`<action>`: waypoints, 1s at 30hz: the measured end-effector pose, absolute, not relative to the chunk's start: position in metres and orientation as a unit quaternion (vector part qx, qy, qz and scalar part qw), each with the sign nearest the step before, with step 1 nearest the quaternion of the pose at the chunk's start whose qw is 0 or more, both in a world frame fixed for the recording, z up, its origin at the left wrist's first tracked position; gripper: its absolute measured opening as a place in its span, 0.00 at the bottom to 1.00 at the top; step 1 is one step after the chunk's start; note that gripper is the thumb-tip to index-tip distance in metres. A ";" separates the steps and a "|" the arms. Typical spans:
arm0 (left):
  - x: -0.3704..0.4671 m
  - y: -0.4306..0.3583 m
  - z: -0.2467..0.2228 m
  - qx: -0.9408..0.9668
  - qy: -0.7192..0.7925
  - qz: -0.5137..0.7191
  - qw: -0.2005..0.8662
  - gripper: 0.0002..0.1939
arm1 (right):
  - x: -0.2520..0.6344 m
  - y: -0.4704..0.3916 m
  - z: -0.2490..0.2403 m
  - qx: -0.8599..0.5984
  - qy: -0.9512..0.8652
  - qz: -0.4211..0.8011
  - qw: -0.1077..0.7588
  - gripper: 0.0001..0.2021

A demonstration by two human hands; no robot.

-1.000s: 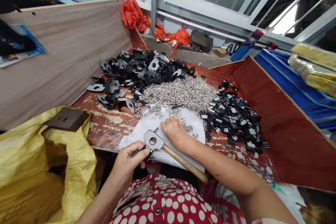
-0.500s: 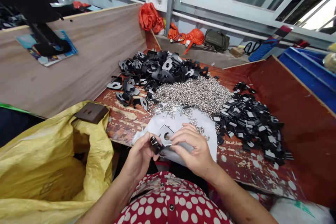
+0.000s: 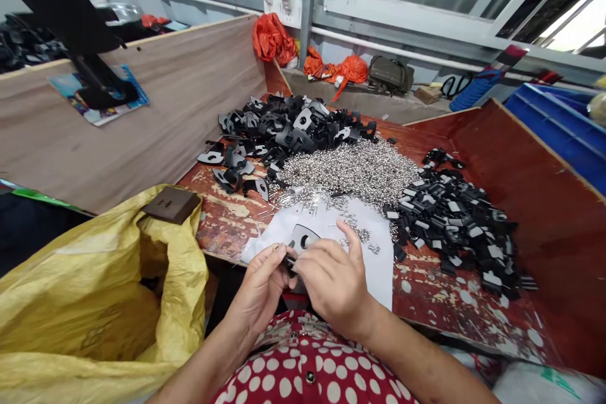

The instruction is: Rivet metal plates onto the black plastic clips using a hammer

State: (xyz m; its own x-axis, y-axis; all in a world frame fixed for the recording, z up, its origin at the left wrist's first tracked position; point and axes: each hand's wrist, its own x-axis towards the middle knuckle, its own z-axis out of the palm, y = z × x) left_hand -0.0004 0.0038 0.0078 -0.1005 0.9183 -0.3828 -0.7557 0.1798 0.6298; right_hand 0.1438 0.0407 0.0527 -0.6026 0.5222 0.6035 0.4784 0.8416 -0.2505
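Observation:
My left hand (image 3: 262,281) is closed around a black plastic part with a grey plate and a round hole (image 3: 299,233), near the table's front edge. My right hand (image 3: 338,281) is pressed against the dark end of that part, thumb and fingers bent together and one finger raised. Whatever lies between those right fingertips is hidden. Under the hands a white cloth (image 3: 374,274) covers part of the table. Small metal pieces (image 3: 353,167) form a heap just beyond it, with thin pins (image 3: 310,199) along the near side.
Black and grey plates (image 3: 284,126) are piled at the back left. Small black clips (image 3: 454,221) lie heaped on the right. A yellow sack (image 3: 182,278) with a brown block (image 3: 171,204) on its rim stands left. Wooden boards (image 3: 189,88) border the table; a blue crate (image 3: 558,132) is right.
My right hand has moved left and closed in on the black plastic part. The thin metal pin that showed in its fingers is now out of sight. The view has shifted slightly.

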 end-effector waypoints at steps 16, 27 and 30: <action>-0.031 -0.044 0.003 0.312 0.560 0.559 0.526 0.23 | 0.147 0.041 0.033 -0.288 -0.902 0.125 0.296 0.06; -0.022 -0.043 -0.033 0.451 0.666 0.411 0.428 0.20 | 0.233 0.033 -0.005 -0.459 -0.879 0.124 -0.029 0.07; -0.007 -0.034 -0.044 0.482 0.676 0.402 0.385 0.21 | 0.246 0.028 0.004 -0.435 -0.889 0.138 0.050 0.20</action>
